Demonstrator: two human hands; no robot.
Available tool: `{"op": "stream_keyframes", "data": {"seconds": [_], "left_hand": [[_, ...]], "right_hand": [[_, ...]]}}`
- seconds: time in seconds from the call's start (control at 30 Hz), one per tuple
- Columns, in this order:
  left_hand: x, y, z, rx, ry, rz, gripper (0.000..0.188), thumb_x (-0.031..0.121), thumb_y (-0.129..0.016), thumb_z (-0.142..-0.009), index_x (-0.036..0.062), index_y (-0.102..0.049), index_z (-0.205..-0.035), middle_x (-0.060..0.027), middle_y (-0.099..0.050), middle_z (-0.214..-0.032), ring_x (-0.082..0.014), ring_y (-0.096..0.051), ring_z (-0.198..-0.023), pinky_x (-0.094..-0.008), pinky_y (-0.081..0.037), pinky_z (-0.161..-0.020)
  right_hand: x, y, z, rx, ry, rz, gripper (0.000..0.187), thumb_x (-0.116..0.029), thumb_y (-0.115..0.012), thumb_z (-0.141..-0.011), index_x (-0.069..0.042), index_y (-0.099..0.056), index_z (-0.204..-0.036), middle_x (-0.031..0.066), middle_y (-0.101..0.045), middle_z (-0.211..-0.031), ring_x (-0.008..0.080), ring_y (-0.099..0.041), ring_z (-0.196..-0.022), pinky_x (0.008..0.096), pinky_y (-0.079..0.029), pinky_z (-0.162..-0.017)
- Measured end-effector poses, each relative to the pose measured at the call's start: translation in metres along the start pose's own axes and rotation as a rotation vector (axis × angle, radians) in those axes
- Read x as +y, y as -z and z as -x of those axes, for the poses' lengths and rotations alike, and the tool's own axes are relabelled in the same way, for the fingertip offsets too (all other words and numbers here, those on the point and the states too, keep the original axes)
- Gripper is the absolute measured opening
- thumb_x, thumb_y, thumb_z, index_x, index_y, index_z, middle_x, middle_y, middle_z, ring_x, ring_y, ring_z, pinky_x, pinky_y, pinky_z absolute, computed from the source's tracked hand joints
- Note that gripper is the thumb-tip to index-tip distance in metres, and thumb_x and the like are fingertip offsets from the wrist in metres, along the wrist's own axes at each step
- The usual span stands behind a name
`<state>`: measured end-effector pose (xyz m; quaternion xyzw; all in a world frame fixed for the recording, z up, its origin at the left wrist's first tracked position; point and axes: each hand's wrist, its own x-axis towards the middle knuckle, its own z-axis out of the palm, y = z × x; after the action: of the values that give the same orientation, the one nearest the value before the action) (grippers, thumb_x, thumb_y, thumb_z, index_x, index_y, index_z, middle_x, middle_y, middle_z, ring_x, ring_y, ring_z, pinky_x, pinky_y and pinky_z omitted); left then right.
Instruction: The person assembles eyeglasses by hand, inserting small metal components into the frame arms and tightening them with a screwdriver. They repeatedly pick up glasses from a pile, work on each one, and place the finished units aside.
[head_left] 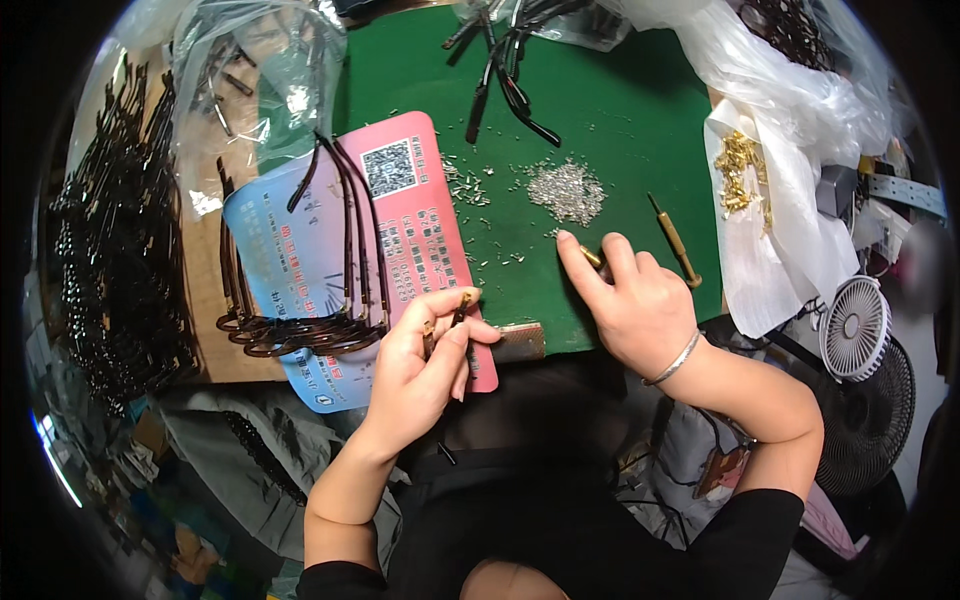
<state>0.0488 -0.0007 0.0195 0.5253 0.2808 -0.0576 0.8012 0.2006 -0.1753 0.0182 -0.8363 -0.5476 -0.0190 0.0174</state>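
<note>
A green work mat (640,120) bears a pile of small silver pieces (566,192) (some lie scattered). The left hand (413,365) pinches a dark cord (460,314) over a pink-and-blue card (450,215); the right hand (640,308), curled around a brass-coloured tool (592,258), extends 1 fingertip (564,238) near the pile's lower edge.

the left grip (415,368) covers part of a dark piece (461,312); we cannot tell its shape. we see only part of a brass-coloured piece (591,258) at the right grip (638,303). the heaped silver bits (566,193) are too small for us to tell singly, and the top edge crops the black cords (480,103).
</note>
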Motion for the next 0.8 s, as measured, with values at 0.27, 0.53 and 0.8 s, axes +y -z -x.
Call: {"op": "stream_keyframes", "data": {"seconds": [0.27,0.53,0.8], "left_hand": [[-0.012,-0.011,0.001,0.116,-0.157,-0.324,0.029,-0.004,-0.043,-0.09,-0.0028,-0.047,-0.119,-0.0099,-0.064,-0.096,-0.0101,-0.059,-0.069,-0.0219,-0.047,-0.063],[-0.029,-0.019,0.001,0.261,-0.363,-0.587,0.036,-0.006,-0.048,-0.081,-0.004,-0.051,-0.116,-0.0133,-0.062,-0.087,-0.0188,-0.063,-0.072,-0.0282,-0.05,-0.067],[-0.033,-0.021,0.002,0.273,-0.419,-0.656,0.04,-0.009,-0.05,-0.078,-0.0036,-0.052,-0.117,-0.0122,-0.061,-0.081,-0.0189,-0.062,-0.066,-0.0291,-0.05,-0.061]], "right_hand": [[-0.023,0.034,-0.009,-0.282,-0.04,-1.027,0.03,-0.009,-0.054,-0.086,-0.007,-0.049,-0.116,0.0109,-0.052,-0.092,0.0272,-0.054,-0.075,0.0372,-0.052,-0.062],[-0.032,0.028,-0.015,-0.282,0.026,-0.949,0.024,-0.008,-0.056,-0.084,0.0,-0.05,-0.105,0.0073,-0.052,-0.084,0.0233,-0.051,-0.073,0.0312,-0.053,-0.052],[-0.036,0.031,-0.013,-0.335,0.008,-0.8,0.023,-0.01,-0.054,-0.085,-0.003,-0.05,-0.107,0.0106,-0.053,-0.085,0.0248,-0.056,-0.08,0.0337,-0.053,-0.052]]}}
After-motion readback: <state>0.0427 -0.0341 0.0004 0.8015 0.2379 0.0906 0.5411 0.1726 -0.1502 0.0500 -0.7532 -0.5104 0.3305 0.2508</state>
